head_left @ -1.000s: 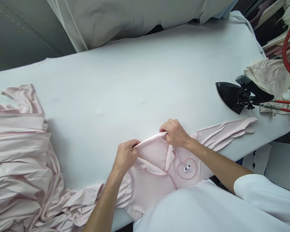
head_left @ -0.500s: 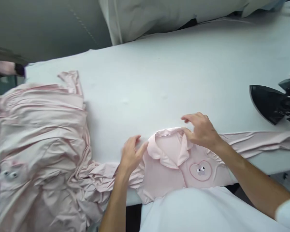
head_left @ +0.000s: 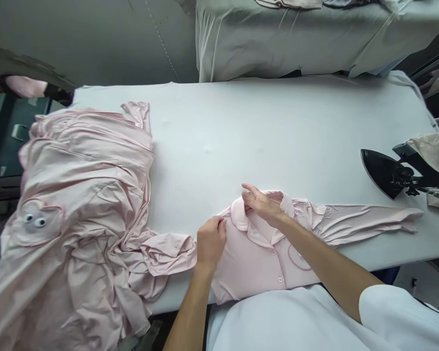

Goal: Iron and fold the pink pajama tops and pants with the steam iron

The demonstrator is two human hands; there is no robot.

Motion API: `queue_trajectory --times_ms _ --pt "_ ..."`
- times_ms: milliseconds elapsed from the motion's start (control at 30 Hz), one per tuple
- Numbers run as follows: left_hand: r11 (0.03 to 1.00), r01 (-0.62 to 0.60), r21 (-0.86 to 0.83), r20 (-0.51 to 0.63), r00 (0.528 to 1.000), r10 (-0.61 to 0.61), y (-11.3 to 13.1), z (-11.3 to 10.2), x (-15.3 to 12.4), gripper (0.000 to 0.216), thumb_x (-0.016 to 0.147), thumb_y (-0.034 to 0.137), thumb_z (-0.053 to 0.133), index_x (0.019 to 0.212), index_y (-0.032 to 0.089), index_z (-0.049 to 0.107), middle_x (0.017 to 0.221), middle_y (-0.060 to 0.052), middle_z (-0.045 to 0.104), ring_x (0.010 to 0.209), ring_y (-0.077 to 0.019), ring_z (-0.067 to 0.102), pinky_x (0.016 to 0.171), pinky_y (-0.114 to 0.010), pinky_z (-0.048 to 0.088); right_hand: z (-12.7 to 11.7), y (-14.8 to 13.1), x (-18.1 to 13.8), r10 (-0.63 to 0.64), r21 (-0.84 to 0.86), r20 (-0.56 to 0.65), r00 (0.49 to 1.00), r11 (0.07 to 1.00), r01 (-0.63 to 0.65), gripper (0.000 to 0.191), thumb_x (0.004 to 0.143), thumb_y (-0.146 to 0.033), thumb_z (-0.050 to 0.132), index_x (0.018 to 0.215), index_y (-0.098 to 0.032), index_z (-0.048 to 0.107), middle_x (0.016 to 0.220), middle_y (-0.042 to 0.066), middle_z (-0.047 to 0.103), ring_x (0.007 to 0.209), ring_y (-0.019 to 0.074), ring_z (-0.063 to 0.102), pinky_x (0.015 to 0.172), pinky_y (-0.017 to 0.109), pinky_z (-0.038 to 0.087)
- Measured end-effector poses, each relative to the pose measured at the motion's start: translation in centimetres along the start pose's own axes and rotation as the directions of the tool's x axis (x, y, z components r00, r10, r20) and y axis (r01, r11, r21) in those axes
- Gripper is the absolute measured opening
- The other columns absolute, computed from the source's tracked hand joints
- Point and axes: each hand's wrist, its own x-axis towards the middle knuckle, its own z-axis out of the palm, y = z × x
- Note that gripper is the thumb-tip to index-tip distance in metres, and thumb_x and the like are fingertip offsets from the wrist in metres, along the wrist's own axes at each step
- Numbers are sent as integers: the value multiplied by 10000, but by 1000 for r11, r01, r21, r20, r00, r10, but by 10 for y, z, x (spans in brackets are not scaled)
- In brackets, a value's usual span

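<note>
A pale pink buttoned shirt lies front-up at the near edge of the white ironing table, one sleeve stretched out to the right. My left hand is closed, pinching the shirt's shoulder seam beside the collar. My right hand rests on the collar with its fingers loosely spread. My right forearm covers part of the heart patch on the chest.
A heap of crumpled pink garments fills the table's left end, one showing a patch with two eyes. A black iron lies at the right edge beside beige cloth. Grey fabric is draped behind the table.
Both hands let go of the raised collar and it was laid flat. My left hand has now closed on the shoulder; my right hand moved left onto the collar. The view swung left.
</note>
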Motion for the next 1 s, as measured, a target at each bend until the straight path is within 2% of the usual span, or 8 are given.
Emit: queue_trajectory --times_ms 133,233,367,467,533,600,833,1000 --pt "930 288 230 -88 957 -275 11 13 29 468 752 676 583 609 230 578 642 -106 645 689 -293 628 638 -342 405 -3 -1 -5 -96 160 51 994 983 87 841 812 -701 590 1462 -217 364 926 45 674 907 208 674 879 369 526" --pt "838 398 373 -83 914 -397 21 8 38 520 674 748 597 604 233 585 716 -141 669 730 -352 632 620 -378 408 -59 -6 -22 -236 -78 7 972 969 235 642 779 -582 694 1305 -237 565 1044 69 692 995 223 653 899 362 507" --pt "978 167 127 -220 966 -137 43 16 27 307 780 535 597 737 232 632 766 -69 677 737 -248 634 727 -354 473 -169 2 -55 -405 -589 -375 834 799 122 346 775 -484 683 942 -182 704 916 73 698 846 194 627 784 325 485" --pt "989 -39 -140 -56 998 32 76 47 19 269 750 459 677 874 221 684 888 -66 709 839 -223 657 845 -338 500 -216 20 -59 -356 -733 -316 879 681 13 240 670 -378 766 767 -173 687 708 11 642 674 146 563 672 274 432" --pt "946 140 -291 308 950 -46 100 74 23 353 667 450 768 916 206 714 973 -86 730 931 -250 670 873 -351 515 -222 31 -52 -358 -727 -280 891 685 47 191 677 -329 770 745 -175 680 697 -3 625 672 133 548 676 263 403" --pt "854 384 -351 555 820 -140 118 96 34 442 655 453 783 993 176 719 1060 -116 726 1016 -277 667 886 -367 525 -219 37 -44 -385 -752 -227 895 653 90 157 719 -305 755 767 -178 675 715 -4 619 705 135 545 719 274 375" --pt "680 536 -501 523 813 -256 135 100 69 533 664 337 823 1157 212 661 1350 -79 609 1299 -215 515 1081 -309 420 -224 44 -28 -620 -902 -119 775 394 176 251 881 -236 586 645 -159 551 688 51 568 731 177 490 731 328 314" --pt "660 658 -363 677 673 -298 134 92 64 441 707 421 806 1074 201 703 1283 -83 644 1197 -226 577 1000 -298 460 -224 28 -46 -579 -816 -139 804 527 238 158 876 -249 588 746 -163 616 772 72 633 767 188 533 735 331 378"
